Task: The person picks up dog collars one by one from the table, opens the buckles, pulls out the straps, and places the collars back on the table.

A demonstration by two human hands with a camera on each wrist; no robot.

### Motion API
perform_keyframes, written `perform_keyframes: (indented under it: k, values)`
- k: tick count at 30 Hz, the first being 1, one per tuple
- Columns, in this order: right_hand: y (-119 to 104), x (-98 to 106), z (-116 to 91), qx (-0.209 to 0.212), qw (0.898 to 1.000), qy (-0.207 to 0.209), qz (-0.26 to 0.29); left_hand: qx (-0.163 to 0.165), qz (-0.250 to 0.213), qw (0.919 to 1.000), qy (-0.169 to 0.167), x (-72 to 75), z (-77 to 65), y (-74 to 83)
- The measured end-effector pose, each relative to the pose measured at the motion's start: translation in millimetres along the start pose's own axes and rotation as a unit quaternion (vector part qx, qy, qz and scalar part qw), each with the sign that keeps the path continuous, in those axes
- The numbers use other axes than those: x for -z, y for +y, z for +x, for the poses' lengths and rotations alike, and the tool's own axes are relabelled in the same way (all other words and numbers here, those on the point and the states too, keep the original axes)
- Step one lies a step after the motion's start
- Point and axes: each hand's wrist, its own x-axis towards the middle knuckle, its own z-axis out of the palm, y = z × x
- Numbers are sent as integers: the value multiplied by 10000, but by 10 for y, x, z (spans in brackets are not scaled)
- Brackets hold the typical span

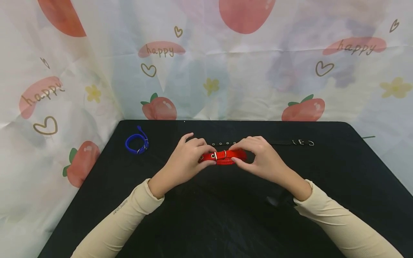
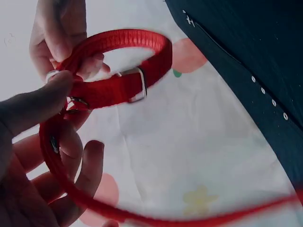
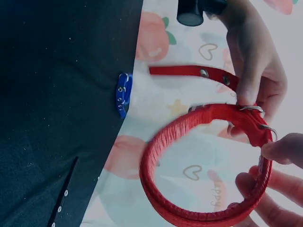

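Observation:
Both hands hold a red dog collar (image 1: 224,154) above the black table, its strap closed into a loop with a silver buckle and metal rings. My left hand (image 1: 185,159) pinches the strap beside the buckle and eyelets between thumb and fingers. On the other side of the loop, my right hand (image 1: 261,157) grips the band between thumb and fingers. In the right wrist view, the loop (image 3: 156,189) looks round, and the strap's free end (image 3: 175,70) sticks out past my left hand (image 3: 258,56). Fingers partly hide the buckle area in the wrist views.
A blue collar (image 1: 136,144), buckled into a ring, lies at the table's back left. Behind the hands, a black collar (image 1: 280,143) with silver eyelets and metal fittings stretches along the black tabletop (image 1: 206,222). A patterned cloth (image 1: 206,68) hangs behind the table and at its sides.

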Motion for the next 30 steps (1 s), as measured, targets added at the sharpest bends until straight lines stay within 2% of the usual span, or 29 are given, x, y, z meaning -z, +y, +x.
perform_keyframes:
  k: [4, 8, 14, 19, 24, 30]
  values:
    - [-34, -19, 10, 63, 9999, -126, 100, -58, 109, 9999, 80, -27, 3, 45]
    - [-89, -75, 35, 378, 9993, -81, -21, -224, 292, 9992, 174, -54, 4, 77]
    - [-101, -144, 49, 851, 9941, 227, -626, -450, 738, 9950, 503, -72, 3, 102]
    - [-62, -141, 35, 908, 9900, 361, -1013, -578, 1092, 9888, 833, -82, -2, 113]
    - [-59, -140, 25, 865, 9923, 208, -862, -764, 993, 9860, 1097, -107, -3, 110]
    - [-73, -158, 36, 1020, 9906, 206, -891, -794, 986, 9851, 1168, -124, -10, 98]
